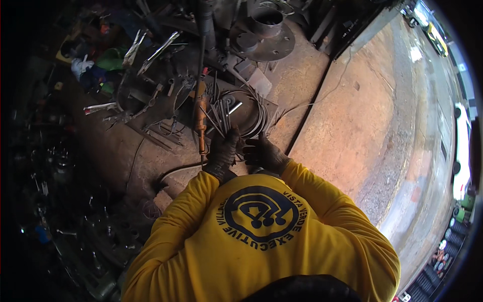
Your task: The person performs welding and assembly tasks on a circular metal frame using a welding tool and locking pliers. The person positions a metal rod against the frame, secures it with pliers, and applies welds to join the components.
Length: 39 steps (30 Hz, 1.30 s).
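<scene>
Both my hands wear dark, dirty gloves and are close together in front of my chest. My left hand (223, 153) points up toward a bundle of thin metal rods (221, 115); its fingers overlap the lower ends, and whether they grip any is too dark to tell. Beside it, my right hand (267, 155) has its fingers stretched toward the left and its thumb raised apart. Just beyond both hands lies a coil of grey wire (262, 121), with a short shiny metal tube (234, 108) inside its loop. An orange long-bodied tool (200, 121) stands left of my left hand.
A round flanged metal piece (282, 45) sits at the far side. Pliers-like tools (160, 50) and scrap metal crowd the far left. A dark metal edge (314, 108) divides the work spot from the concrete floor (347, 131). Stacked tires (427, 284) stand far right.
</scene>
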Each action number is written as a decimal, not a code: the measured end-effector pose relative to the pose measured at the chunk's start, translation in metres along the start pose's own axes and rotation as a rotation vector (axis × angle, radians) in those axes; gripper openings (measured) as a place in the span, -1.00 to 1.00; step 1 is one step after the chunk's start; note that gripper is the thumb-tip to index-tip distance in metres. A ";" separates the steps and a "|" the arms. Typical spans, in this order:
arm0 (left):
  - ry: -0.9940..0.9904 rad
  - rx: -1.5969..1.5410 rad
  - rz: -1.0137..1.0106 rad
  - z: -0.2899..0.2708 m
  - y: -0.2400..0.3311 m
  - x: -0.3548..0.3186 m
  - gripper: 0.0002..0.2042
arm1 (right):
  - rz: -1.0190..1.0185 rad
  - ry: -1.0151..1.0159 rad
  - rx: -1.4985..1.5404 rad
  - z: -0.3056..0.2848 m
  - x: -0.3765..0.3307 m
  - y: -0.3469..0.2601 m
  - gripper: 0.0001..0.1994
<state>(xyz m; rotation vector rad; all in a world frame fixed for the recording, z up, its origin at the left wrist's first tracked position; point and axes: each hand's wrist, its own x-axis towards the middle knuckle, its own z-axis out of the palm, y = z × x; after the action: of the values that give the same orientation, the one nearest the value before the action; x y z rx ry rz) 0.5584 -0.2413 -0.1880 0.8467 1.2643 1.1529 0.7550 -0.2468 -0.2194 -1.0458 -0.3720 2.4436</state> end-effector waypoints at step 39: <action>-0.408 1.629 -0.119 -0.038 -0.129 0.186 -0.67 | 0.112 1.139 -0.007 -0.086 -0.172 0.196 -0.59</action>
<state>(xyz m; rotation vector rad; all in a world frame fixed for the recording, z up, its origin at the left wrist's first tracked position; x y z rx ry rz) 0.5308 -0.0993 -0.3661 1.9596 1.7182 -0.4304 0.8643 -0.4964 -0.2533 -2.2319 0.0719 1.5324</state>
